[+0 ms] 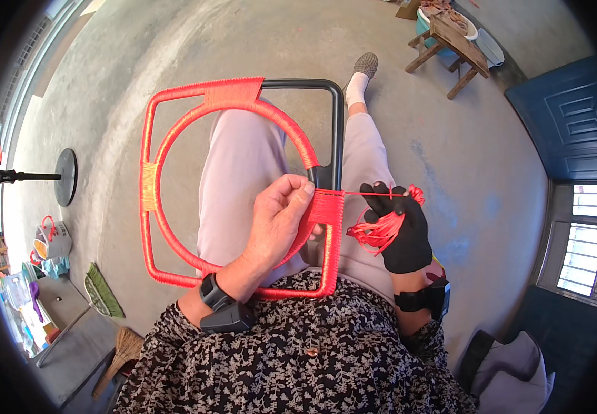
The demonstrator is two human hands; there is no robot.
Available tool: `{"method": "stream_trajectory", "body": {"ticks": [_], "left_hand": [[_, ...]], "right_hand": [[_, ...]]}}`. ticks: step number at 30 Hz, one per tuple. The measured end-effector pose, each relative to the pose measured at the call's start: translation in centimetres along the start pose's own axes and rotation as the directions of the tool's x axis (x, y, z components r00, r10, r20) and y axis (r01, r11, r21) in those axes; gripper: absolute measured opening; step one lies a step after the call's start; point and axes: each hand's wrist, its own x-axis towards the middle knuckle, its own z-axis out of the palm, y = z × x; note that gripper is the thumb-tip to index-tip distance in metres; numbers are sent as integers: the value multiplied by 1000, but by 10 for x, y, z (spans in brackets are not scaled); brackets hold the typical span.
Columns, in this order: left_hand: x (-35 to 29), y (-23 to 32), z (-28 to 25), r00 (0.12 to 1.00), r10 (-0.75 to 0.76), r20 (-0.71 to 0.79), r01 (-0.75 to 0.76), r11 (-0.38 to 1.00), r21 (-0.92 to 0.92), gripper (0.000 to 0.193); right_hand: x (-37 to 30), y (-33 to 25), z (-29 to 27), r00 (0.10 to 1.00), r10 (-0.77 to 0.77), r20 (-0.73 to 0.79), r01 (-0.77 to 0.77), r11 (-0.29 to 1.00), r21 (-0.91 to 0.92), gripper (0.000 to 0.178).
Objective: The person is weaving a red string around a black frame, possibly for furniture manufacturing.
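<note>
Wrapped frame [149, 186], grey floor [464, 145] (smudged blue), wooden bench [458, 44]

A blue panelled door [571, 119], brown wooden bench [458, 45], tan straw broom [126, 347] and grey concrete floor [471, 148] suggest a home.

Centre: some of the left hand's [277, 214] fingers pass behind the red-wrapped frame [233, 93], hidden from us. Right of centre: a red cord bundle [382, 233] covers part of the gloved right hand [410, 241]. Upper right: wooden bench [458, 45] blocks part of a teal tub [421, 25]; contents we can't identify. Dark rim cuts off the blue door [571, 124], far right, and black pole [33, 176], far left. Lower-left clutter [28, 307]: too small for us to sort.
</note>
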Motion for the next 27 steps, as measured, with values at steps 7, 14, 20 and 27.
{"method": "stream_trajectory", "body": {"ticks": [7, 14, 20, 27], "left_hand": [[1, 2, -1, 994, -88, 59, 93, 991, -93, 16], [2, -6, -1, 997, -51, 51, 55, 995, -87, 16], [6, -5, 0, 998, 50, -32, -55, 981, -187, 23], [7, -10, -5, 985, 172, -28, -173, 983, -56, 17]], "right_hand": [[10, 7, -6, 998, 49, 26, -49, 999, 2, 19], [12, -27, -3, 927, -266, -265, -187, 284, -940, 20], [19, 1, 62, 614, -268, 742, 356, -745, -564, 36], [9, 7, 70, 921, -331, 205, 232, 45, -972, 14]]}}
